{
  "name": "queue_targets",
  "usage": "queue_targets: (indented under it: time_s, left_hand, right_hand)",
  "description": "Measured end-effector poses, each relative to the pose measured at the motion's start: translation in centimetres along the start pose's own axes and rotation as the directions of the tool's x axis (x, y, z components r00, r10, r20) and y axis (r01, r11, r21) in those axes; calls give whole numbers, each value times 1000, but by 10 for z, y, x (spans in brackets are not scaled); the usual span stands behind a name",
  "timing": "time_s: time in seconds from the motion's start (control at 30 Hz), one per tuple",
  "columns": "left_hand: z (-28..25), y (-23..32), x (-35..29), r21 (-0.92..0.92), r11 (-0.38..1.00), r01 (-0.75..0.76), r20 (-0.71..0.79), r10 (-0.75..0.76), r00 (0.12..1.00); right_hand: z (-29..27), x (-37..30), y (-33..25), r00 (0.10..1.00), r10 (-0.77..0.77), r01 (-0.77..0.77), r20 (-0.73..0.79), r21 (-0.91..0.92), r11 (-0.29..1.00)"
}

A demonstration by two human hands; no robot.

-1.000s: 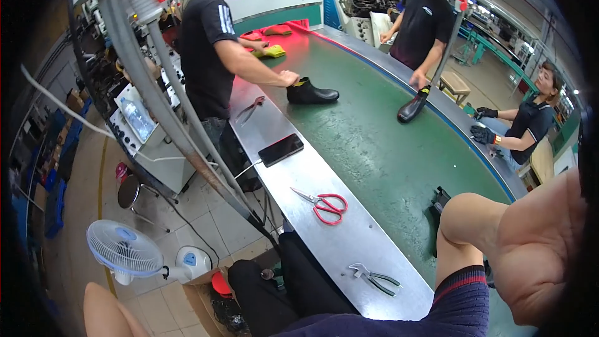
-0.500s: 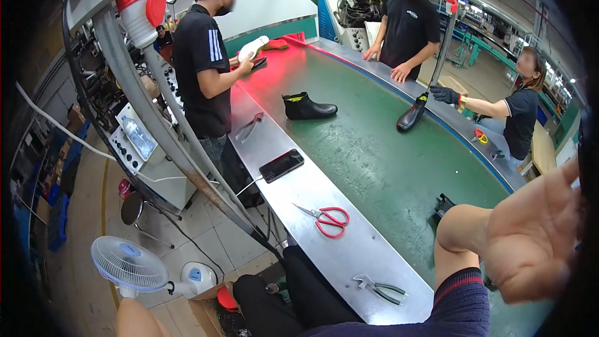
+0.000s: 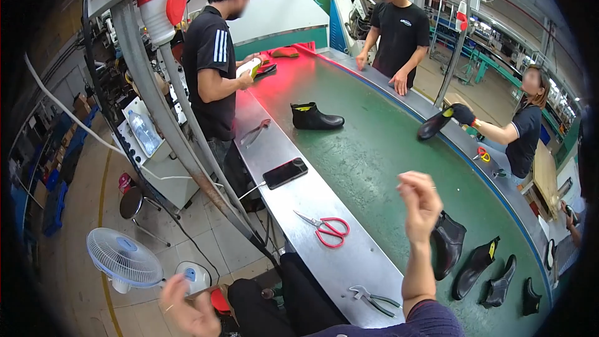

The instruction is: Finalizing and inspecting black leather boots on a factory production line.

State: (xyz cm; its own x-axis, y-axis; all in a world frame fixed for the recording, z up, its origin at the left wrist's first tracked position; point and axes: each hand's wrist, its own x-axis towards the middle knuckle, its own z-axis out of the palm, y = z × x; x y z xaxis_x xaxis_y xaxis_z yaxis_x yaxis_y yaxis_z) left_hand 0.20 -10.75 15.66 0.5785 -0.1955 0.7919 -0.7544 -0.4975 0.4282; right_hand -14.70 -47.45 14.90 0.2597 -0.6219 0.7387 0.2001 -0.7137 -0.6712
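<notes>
My right hand (image 3: 421, 207) is raised over the green conveyor belt (image 3: 368, 156), left of a black ankle boot (image 3: 448, 246). Its fingers are loosely bent, and I see nothing in it. Low at the left, my left hand (image 3: 190, 311) hovers near the fan with fingers apart, also holding nothing; its outline is slightly blurred. Between my hands, on the metal ledge (image 3: 359, 262), lie red-handled scissors (image 3: 331, 231) and green-handled pincers (image 3: 374, 301). Neither hand touches them. Another black boot (image 3: 317, 117) with a yellow-green lining sits farther up the belt.
Several more boots (image 3: 475, 268) lie at the belt's lower right. A phone (image 3: 285, 173) with a white cable rests on the ledge. Across the belt, a co-worker's gloved hand (image 3: 463, 113) grips a boot (image 3: 435, 126). A white fan (image 3: 123, 256) and metal post (image 3: 168, 131) stand left.
My right hand has moved left and away from the view's right edge. My left hand has come into sight. The gloved co-worker's boot has been lifted and tilted. More boots show at lower right.
</notes>
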Motion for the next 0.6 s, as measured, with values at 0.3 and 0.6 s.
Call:
queue_targets:
  time_s: [0.3,0.6]
  left_hand:
    - [67,-137,-207,243,950,197,720,-312,620]
    - [132,-189,-204,113,993,-39,869,-79,488]
  right_hand:
    - [44,-150,122,902,410,-331,137,-392,858]
    - [14,-230,187,818,562,-449,121,-478,755]
